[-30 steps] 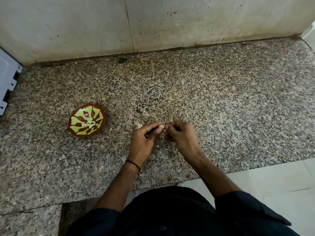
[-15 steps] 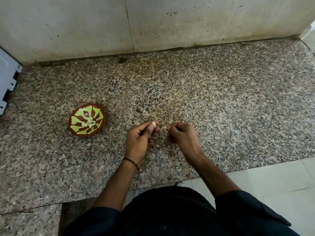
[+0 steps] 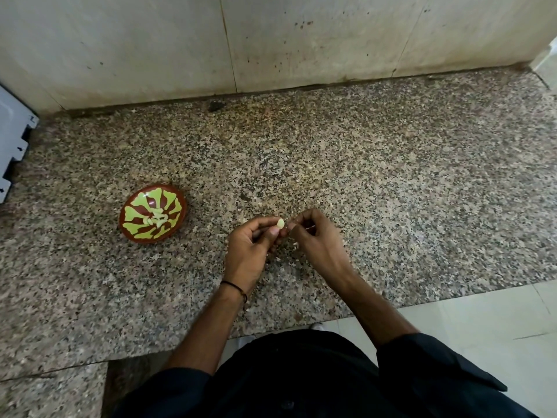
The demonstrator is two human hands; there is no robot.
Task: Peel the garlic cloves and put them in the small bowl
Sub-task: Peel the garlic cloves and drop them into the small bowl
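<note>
My left hand [image 3: 251, 247] pinches a pale garlic clove [image 3: 280, 223] between thumb and fingertips, just above the granite counter [image 3: 391, 182]. My right hand [image 3: 316, 239] is right beside it, fingers curled, fingertips pinched close to the clove; whether they hold a bit of skin I cannot tell. A small brown bowl [image 3: 153, 213] with a green leaf pattern sits on the counter to the left of my hands, and a few pale peeled cloves [image 3: 156, 219] lie at its centre.
Small flecks of garlic skin [image 3: 295, 244] lie on the counter under my hands. A stained wall [image 3: 271, 40] closes the back. A white object [image 3: 12, 140] juts in at the left edge. The counter's front edge runs just before my body, with tiled floor [image 3: 482, 327] at right.
My hands came slightly apart half a second ago, then closed together again. The clove in my left hand shows more bare pale surface now.
</note>
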